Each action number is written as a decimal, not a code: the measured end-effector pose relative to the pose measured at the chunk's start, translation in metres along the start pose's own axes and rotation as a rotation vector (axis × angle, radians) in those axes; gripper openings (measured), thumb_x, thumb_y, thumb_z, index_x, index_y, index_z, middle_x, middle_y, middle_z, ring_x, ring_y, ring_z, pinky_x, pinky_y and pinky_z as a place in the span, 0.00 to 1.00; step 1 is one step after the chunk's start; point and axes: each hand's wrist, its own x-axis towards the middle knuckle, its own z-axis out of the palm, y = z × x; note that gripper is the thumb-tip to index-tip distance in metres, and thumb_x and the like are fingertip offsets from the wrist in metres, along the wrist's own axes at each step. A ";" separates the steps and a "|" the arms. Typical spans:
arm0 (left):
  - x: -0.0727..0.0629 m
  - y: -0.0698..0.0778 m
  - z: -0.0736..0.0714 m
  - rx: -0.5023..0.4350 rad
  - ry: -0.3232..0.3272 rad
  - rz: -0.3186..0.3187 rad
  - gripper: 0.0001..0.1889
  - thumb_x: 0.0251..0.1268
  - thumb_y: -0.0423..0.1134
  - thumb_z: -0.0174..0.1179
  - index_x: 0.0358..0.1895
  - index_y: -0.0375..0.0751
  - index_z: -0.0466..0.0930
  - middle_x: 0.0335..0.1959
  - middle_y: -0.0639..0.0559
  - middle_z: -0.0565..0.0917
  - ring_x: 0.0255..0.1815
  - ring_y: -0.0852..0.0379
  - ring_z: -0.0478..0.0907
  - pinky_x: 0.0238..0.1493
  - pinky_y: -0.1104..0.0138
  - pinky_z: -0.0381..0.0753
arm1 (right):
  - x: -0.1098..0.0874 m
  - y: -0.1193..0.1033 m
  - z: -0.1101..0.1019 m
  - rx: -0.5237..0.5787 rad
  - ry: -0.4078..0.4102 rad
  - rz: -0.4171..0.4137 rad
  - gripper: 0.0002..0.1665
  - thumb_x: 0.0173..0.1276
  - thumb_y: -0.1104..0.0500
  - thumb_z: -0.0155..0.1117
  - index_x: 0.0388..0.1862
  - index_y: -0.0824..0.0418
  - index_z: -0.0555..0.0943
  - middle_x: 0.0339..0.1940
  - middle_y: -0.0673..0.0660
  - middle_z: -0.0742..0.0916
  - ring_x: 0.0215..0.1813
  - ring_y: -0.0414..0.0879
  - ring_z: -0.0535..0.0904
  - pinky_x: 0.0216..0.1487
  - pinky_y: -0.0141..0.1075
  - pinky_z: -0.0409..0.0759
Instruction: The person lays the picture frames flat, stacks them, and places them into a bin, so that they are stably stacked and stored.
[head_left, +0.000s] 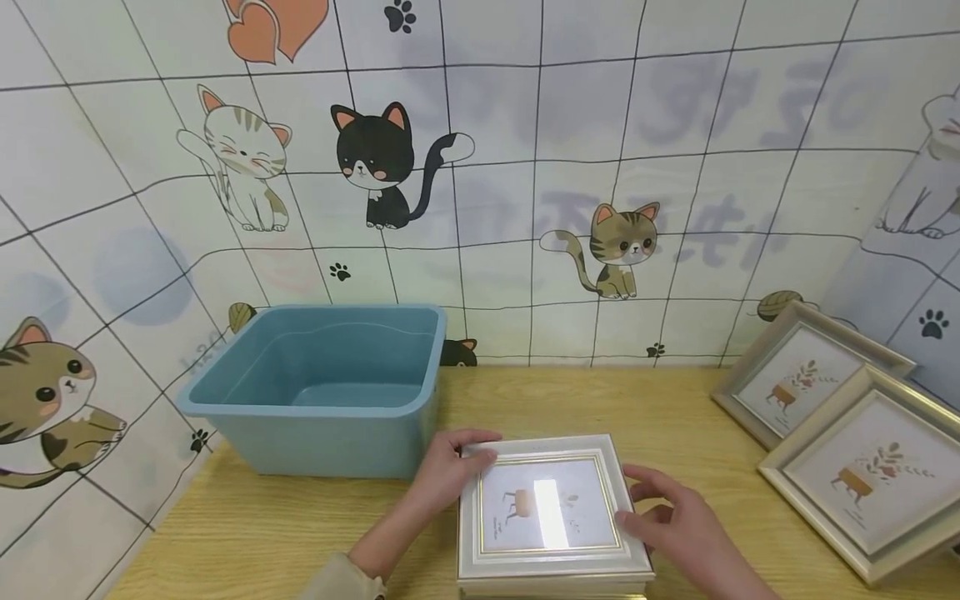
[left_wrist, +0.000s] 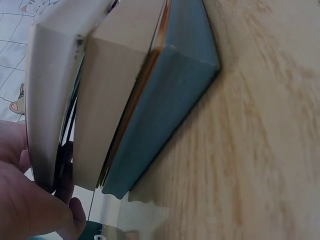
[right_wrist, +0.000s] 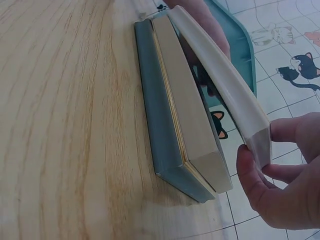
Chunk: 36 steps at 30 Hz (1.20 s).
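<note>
Carefully now, got the white frame (head_left: 551, 504) pinched by left hand (head_left: 447, 467) and right hand (head_left: 678, 518), tilted above the beige frame (right_wrist: 185, 97), and could easily drop it through uneven lifting or slackening grip.

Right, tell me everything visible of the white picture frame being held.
The white picture frame is rectangular, with gold inner trim, a glass-like front catching glare, and a potted-plant print lying sideways. The left hand and right hand grip it at an angle above a beige item, a gap showing between.
</note>
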 end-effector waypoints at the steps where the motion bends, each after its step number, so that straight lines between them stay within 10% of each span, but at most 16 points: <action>1: 0.000 -0.001 0.000 0.005 -0.001 0.007 0.12 0.65 0.33 0.67 0.50 0.39 0.90 0.55 0.45 0.86 0.65 0.42 0.76 0.67 0.46 0.69 | 0.000 0.002 0.000 -0.018 -0.011 -0.009 0.41 0.63 0.65 0.75 0.73 0.71 0.69 0.50 0.60 0.82 0.38 0.49 0.83 0.36 0.38 0.83; 13: 0.001 -0.016 0.010 0.074 0.022 0.054 0.10 0.65 0.34 0.67 0.48 0.39 0.90 0.53 0.46 0.87 0.63 0.42 0.77 0.65 0.45 0.70 | 0.002 0.020 -0.002 -0.094 -0.083 -0.105 0.41 0.62 0.65 0.74 0.71 0.76 0.68 0.51 0.61 0.82 0.39 0.47 0.80 0.37 0.33 0.79; 20: 0.000 -0.012 0.013 0.070 0.023 0.039 0.10 0.65 0.33 0.67 0.47 0.39 0.90 0.53 0.46 0.87 0.64 0.41 0.76 0.67 0.43 0.68 | 0.004 0.019 0.001 -0.130 -0.046 -0.003 0.39 0.64 0.63 0.75 0.71 0.73 0.71 0.55 0.58 0.83 0.41 0.46 0.78 0.39 0.34 0.77; 36: 0.006 -0.021 0.008 0.050 -0.029 0.038 0.10 0.65 0.36 0.69 0.47 0.40 0.91 0.46 0.50 0.88 0.52 0.52 0.80 0.56 0.57 0.75 | 0.006 0.031 -0.011 -0.006 -0.205 -0.060 0.43 0.70 0.60 0.71 0.75 0.77 0.63 0.62 0.69 0.80 0.48 0.51 0.82 0.43 0.36 0.81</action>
